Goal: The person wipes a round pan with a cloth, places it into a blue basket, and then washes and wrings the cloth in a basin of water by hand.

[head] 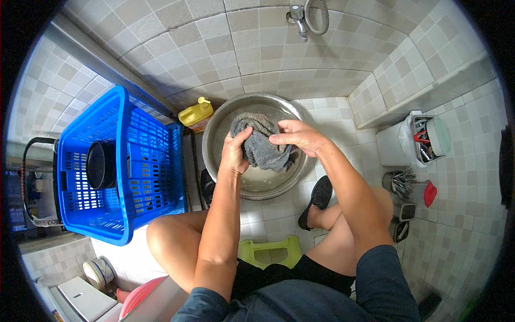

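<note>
A bunched grey cloth [263, 147], wet-looking, is held between both hands above a round metal basin [254, 196] of cloudy water. My left hand [235, 152] grips the cloth's left side, its thumb on top. On the upper right side, my right hand [297, 137] pinches the cloth with thumb and fingers. Part of the cloth hangs towards the basin's right side. The undersides of the cloth and some fingertips are hidden.
A blue plastic basket [126, 169] with a black container [100, 165] stands left. Beside the basin is a yellow jug [196, 114]. A tap [298, 22] is on the tiled wall. A green plastic stool [270, 263] is below; bins and a utensil holder [396, 183] stand right.
</note>
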A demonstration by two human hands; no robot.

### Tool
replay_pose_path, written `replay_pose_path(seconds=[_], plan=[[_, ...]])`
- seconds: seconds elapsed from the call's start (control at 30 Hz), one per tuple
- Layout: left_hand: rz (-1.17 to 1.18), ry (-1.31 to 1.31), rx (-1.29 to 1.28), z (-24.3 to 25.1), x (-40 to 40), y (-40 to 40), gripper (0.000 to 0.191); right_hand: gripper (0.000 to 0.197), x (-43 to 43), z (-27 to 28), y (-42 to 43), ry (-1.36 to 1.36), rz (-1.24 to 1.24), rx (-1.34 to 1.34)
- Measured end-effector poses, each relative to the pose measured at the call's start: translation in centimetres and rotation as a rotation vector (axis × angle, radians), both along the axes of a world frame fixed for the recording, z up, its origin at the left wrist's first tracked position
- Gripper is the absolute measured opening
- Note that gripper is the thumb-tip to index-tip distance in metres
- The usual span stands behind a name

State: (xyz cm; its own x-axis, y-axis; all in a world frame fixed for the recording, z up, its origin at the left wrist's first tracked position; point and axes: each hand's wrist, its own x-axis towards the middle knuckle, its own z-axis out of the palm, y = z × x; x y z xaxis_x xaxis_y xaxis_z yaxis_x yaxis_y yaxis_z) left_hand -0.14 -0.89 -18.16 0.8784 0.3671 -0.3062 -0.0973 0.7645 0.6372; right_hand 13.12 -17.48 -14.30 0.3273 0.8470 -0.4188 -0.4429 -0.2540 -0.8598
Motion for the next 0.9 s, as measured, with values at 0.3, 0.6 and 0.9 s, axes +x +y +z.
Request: replay_pose_path(seconds=[0.3, 0.6, 0.9], plan=[[-0.016, 0.095, 0.079, 1.8, 0.3, 0.8, 0.033, 0.047, -1.4, -0.6, 0.4, -0.038, -0.035, 0.076], [-0.036, 0.216, 0.225, 2.5, 0.1, 0.6, 0.029, 0.046, -1.8, 0.8, 0.5, 0.063, -0.059, 0.001], [-0.453, 0.095, 0.221, 0.3, -1.0, 1.8, 0.066, 0.025, 0.2, -0.2, 0.9, 0.190, -0.634, 0.136]])
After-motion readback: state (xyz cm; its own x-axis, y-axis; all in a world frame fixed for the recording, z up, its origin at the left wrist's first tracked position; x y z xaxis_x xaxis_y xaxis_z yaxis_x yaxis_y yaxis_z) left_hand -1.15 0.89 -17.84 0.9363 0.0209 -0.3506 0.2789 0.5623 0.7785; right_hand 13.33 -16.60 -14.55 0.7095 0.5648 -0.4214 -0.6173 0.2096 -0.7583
